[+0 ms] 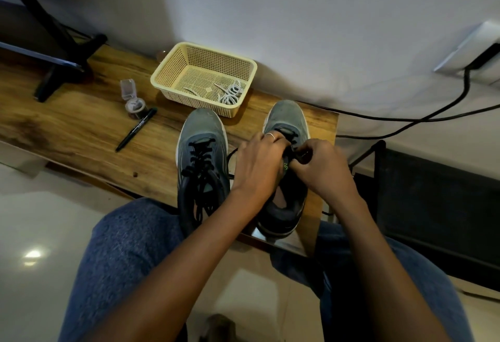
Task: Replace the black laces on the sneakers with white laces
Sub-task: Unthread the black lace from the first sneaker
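Two grey sneakers stand toes-away on a wooden bench (pixel 81 125). The left sneaker (pixel 201 163) is fully laced with black laces. On the right sneaker (pixel 286 122), both my hands meet over the lacing. My left hand (pixel 259 163), with a ring on one finger, grips the shoe's tongue area. My right hand (pixel 322 163) pinches the black lace (pixel 293 136) near the eyelets. A loop of black lace (pixel 230 157) trails between the shoes. White laces (pixel 230 92) lie coiled in a cream plastic basket (pixel 167 71) behind the shoes.
A black marker (pixel 136 132) and a small open clear container (pixel 132 100) lie left of the basket. A black stand's foot (pixel 65 68) sits at the bench's far left. A black cable (pixel 405 119) runs along the wall. My knees are below the bench edge.
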The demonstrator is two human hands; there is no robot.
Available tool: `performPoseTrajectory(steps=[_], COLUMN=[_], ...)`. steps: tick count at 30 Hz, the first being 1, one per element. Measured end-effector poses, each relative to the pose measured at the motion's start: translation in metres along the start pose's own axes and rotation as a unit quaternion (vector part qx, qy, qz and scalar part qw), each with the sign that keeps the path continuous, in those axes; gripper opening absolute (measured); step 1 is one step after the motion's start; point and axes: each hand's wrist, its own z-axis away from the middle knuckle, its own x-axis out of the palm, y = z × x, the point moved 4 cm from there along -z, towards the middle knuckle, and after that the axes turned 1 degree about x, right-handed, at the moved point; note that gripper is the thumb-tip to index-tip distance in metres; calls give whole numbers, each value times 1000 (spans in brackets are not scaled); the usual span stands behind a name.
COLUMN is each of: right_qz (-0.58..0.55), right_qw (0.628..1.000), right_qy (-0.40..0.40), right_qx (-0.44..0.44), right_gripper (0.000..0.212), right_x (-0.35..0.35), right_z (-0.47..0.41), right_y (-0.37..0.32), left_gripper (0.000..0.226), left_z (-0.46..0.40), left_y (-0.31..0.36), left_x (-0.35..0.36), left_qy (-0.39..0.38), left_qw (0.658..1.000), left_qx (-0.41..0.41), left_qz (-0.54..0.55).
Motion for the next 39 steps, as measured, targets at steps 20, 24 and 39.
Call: performPoseTrajectory(steps=[20, 24, 39], right_qz=[-61, -21, -20], right_qw=[996, 999, 999], right_qy=[-11, -7, -1], right_qx=[69, 46, 41], right_gripper=[11, 11, 12], right_x=[-4, -3, -3], right_z=[-4, -2, 1], right_y=[12, 9, 3], left_gripper=[6, 7, 20], left_z=[0, 2, -2], left_y=[-20, -15, 0], left_x=[-4, -6, 2], left_qy=[77, 82, 71], left_qw=[938, 949, 996], left_qx=[-215, -160, -18], left_qz=[262, 258, -45])
